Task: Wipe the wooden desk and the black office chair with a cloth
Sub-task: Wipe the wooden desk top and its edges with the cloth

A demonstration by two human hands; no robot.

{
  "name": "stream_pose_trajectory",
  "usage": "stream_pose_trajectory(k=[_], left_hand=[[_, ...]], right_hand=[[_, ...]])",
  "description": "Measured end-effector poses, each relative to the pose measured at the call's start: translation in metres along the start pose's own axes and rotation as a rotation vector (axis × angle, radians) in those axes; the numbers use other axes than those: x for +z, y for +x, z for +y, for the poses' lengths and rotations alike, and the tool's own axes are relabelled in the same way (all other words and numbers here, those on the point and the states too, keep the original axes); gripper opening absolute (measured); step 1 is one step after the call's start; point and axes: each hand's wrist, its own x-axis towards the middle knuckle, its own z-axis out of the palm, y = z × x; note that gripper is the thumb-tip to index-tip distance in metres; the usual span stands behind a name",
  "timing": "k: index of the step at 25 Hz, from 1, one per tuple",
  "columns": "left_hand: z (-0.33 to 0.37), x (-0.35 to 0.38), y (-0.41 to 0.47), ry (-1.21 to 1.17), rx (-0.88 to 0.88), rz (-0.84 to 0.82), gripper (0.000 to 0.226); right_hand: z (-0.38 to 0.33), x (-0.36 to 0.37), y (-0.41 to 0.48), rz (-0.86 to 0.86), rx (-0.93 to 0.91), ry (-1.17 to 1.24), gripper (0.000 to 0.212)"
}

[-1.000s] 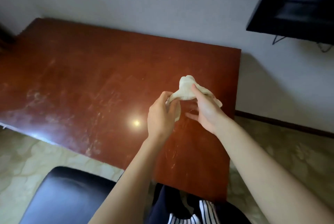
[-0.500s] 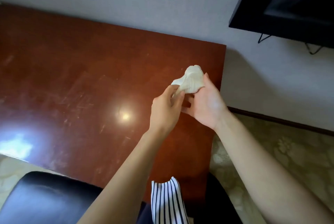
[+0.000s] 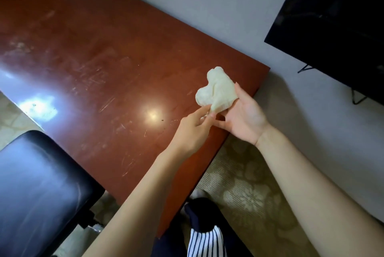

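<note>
Head view, looking down over two bare forearms that reach forward above the right end of a wooden desk. A small, bunched, cream-coloured cloth sits between the hands, held up over the desk's right end near its far corner and not lying on the wood.

The right hand is turned palm up. The cloth rests on its fingers, and the thumb lies against the cloth's right edge, holding it there. The fingers beneath the cloth are mostly hidden. The left hand comes in from the left with its back to the camera, pinching the cloth's near lower corner between thumb and fingertip. The two hands almost touch.

The desk top is reddish brown and glossy, with pale scratches and smears and a round spot of reflected light just left of the hands. A black office chair stands at the near left, its padded seat tucked beside the desk's near edge. A dark flat screen hangs on the grey wall at the far right. A patterned beige floor shows beyond the desk's right edge, and striped clothing appears at the bottom.
</note>
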Motion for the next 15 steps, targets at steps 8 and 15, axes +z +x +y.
stream_pose_trajectory(k=[8, 15], left_hand=[[-0.019, -0.012, -0.039, 0.018, -0.067, 0.141, 0.035], [-0.054, -0.004, -0.062, -0.088, -0.133, 0.294, 0.035]], right_hand=[[0.047, -0.006, -0.012, 0.194, -0.160, -0.045, 0.046], [0.037, -0.031, -0.020, 0.426, -0.405, -0.635, 0.027]])
